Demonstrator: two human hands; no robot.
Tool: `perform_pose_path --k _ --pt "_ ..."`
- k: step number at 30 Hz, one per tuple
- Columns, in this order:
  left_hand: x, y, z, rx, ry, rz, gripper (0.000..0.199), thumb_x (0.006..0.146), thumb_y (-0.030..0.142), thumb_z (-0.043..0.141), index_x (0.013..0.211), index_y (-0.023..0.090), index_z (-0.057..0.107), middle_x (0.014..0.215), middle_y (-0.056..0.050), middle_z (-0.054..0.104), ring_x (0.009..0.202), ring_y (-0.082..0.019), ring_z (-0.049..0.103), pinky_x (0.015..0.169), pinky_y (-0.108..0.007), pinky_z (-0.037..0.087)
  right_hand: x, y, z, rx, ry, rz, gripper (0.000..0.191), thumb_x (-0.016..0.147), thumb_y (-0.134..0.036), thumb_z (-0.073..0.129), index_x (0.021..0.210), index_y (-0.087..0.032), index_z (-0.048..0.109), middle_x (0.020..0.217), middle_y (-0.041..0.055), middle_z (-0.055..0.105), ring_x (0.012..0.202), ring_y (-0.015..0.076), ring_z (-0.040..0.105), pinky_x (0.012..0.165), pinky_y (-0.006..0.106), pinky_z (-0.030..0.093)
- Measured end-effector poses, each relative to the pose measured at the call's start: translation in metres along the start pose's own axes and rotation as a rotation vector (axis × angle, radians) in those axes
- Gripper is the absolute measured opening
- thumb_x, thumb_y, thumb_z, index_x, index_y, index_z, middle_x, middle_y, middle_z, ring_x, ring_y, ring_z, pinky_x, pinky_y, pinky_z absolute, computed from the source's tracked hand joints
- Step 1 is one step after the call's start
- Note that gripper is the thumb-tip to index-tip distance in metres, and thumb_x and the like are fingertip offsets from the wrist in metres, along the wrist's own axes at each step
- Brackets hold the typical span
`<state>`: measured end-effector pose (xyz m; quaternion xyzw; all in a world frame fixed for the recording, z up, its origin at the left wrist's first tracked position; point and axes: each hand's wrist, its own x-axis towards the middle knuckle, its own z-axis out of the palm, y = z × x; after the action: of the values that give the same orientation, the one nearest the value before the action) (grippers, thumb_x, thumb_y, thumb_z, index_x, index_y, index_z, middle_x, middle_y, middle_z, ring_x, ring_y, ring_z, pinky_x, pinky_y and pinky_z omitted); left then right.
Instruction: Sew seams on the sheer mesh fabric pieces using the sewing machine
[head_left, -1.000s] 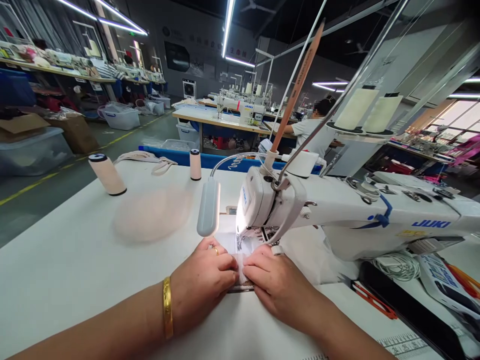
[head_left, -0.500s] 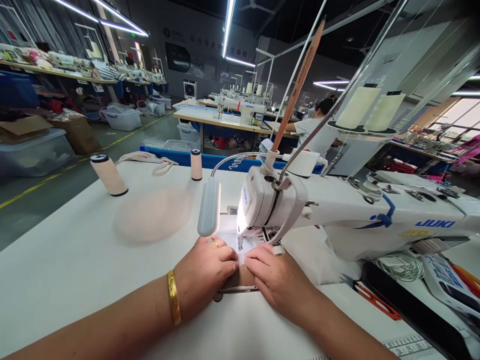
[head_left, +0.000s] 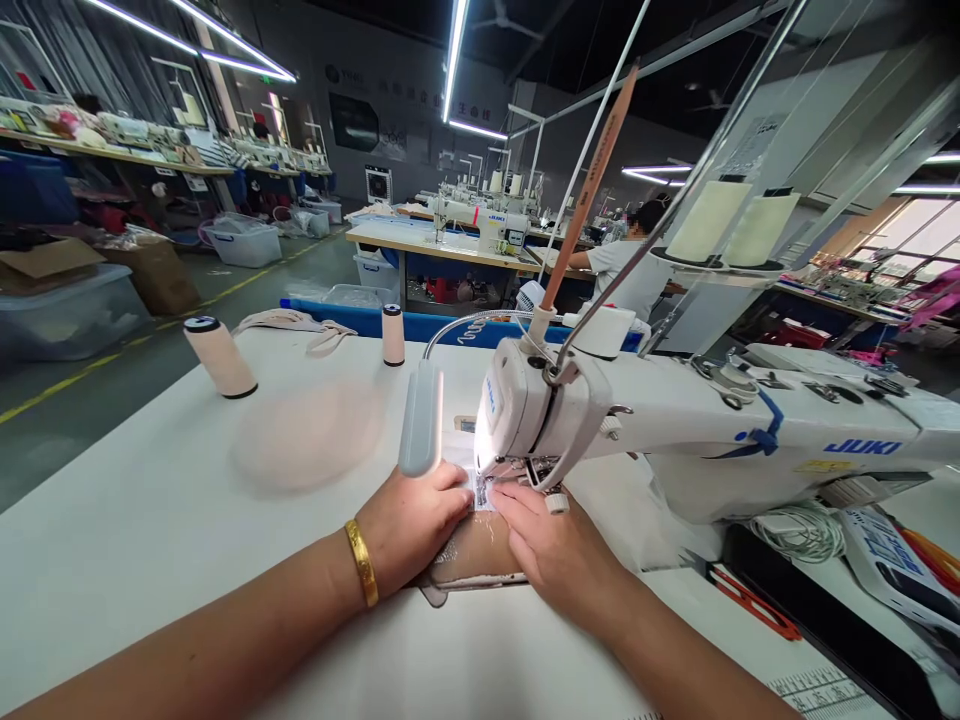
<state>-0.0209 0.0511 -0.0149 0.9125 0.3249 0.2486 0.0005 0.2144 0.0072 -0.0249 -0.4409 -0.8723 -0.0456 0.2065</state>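
Observation:
A white sewing machine (head_left: 525,400) stands in front of me, its lit needle area over a small piece of white fabric (head_left: 484,500). My left hand (head_left: 416,520), with a gold bangle, presses the fabric's left side with its fingers bent together. On the right, close to the presser foot (head_left: 482,484), my right hand (head_left: 559,545) pinches the fabric's other side. Both hands' fingertips are partly hidden against the cloth. Between my wrists shows a brown, shiny panel (head_left: 480,550) on the machine bed.
A grey lamp (head_left: 421,420) hangs by my left hand. Two peach thread cones (head_left: 221,360) and pale straps (head_left: 285,320) lie at the back left. Right are a black long object (head_left: 817,610), orange-handled tool (head_left: 757,605) and coiled cable (head_left: 799,530). A person (head_left: 619,265) sits beyond.
Both hands have shifted slightly forward toward the needle, uncovering more of the brown panel. The left fingers have slid up beside the presser foot, and the view has moved slightly.

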Motion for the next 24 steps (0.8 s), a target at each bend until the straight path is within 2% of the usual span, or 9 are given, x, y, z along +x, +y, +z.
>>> perform_pose_path --k 5,7,10,13,15,17,20,22,24 --pt "0.0 0.007 -0.008 0.161 -0.164 -0.081 0.02 0.1 0.02 0.054 0.114 0.018 0.068 0.129 -0.015 0.067 0.104 -0.031 0.067 0.086 -0.046 0.054 0.001 -0.002 -0.002 0.077 0.031 -0.017 0.043 0.088 0.001 0.048 0.121 -0.02 0.066 0.116 0.0121 0.073 0.104 0.0285 0.067 0.08 0.041 0.057" --pt "0.0 0.016 -0.014 0.225 -0.226 -0.112 0.02 0.099 0.02 0.055 0.115 0.017 0.067 0.128 -0.016 0.068 0.101 -0.032 0.068 0.084 -0.048 0.054 0.002 -0.006 -0.004 0.112 0.052 -0.049 0.043 0.088 0.002 0.047 0.12 -0.02 0.066 0.112 0.0118 0.073 0.104 0.0282 0.067 0.083 0.042 0.057" --pt "-0.003 0.034 -0.025 0.298 -0.306 -0.132 0.012 0.094 0.016 0.056 0.094 0.018 0.068 0.096 -0.012 0.073 0.08 -0.03 0.067 0.069 -0.042 0.05 0.003 -0.015 -0.007 0.173 0.082 -0.12 0.042 0.09 0.001 0.045 0.121 -0.021 0.064 0.108 0.0112 0.073 0.104 0.0274 0.066 0.085 0.042 0.057" --pt "-0.009 0.044 -0.038 0.199 -0.358 -0.105 0.023 0.092 0.015 0.054 0.072 0.022 0.059 0.067 -0.003 0.066 0.059 -0.023 0.061 0.054 -0.033 0.036 0.004 -0.028 -0.01 0.252 0.06 -0.195 0.039 0.093 -0.003 0.047 0.125 -0.02 0.061 0.117 0.012 0.071 0.108 0.0275 0.064 0.086 0.042 0.057" --pt "-0.01 0.04 -0.046 0.136 -0.364 -0.121 0.025 0.091 0.016 0.053 0.066 0.023 0.053 0.06 0.0 0.061 0.052 -0.02 0.056 0.05 -0.032 0.027 0.003 -0.034 -0.011 0.299 0.0 -0.256 0.039 0.094 -0.005 0.05 0.128 -0.021 0.059 0.118 0.0108 0.071 0.108 0.0266 0.063 0.087 0.042 0.056" --pt "-0.01 0.028 -0.05 0.151 -0.321 -0.179 0.018 0.084 0.017 0.057 0.068 0.023 0.051 0.062 0.0 0.061 0.053 -0.02 0.055 0.049 -0.032 0.026 0.001 -0.037 -0.012 0.327 -0.051 -0.302 0.037 0.095 -0.004 0.05 0.127 -0.021 0.058 0.114 0.0089 0.072 0.104 0.0248 0.063 0.087 0.041 0.055" --pt "-0.008 0.006 -0.049 0.164 -0.216 -0.238 0.015 0.074 0.022 0.066 0.084 0.023 0.055 0.082 -0.003 0.066 0.06 -0.021 0.057 0.052 -0.031 0.036 -0.001 -0.037 -0.015 0.335 -0.085 -0.319 0.035 0.095 -0.001 0.048 0.122 -0.021 0.059 0.112 0.0074 0.073 0.1 0.0228 0.063 0.087 0.04 0.054" --pt "-0.009 -0.005 -0.044 0.138 -0.181 -0.243 0.022 0.073 0.025 0.067 0.091 0.024 0.056 0.091 -0.004 0.066 0.062 -0.021 0.058 0.057 -0.032 0.044 -0.003 -0.036 -0.017 0.334 -0.098 -0.321 0.034 0.094 0.0 0.048 0.117 -0.021 0.059 0.111 0.0069 0.073 0.099 0.0225 0.063 0.085 0.039 0.053" --pt "-0.011 -0.01 -0.038 0.128 -0.172 -0.244 0.018 0.075 0.023 0.063 0.091 0.024 0.055 0.091 -0.003 0.065 0.063 -0.021 0.058 0.061 -0.033 0.048 -0.003 -0.036 -0.02 0.326 -0.107 -0.317 0.033 0.092 0.002 0.047 0.112 -0.022 0.06 0.108 0.0064 0.072 0.096 0.0224 0.062 0.081 0.038 0.051"
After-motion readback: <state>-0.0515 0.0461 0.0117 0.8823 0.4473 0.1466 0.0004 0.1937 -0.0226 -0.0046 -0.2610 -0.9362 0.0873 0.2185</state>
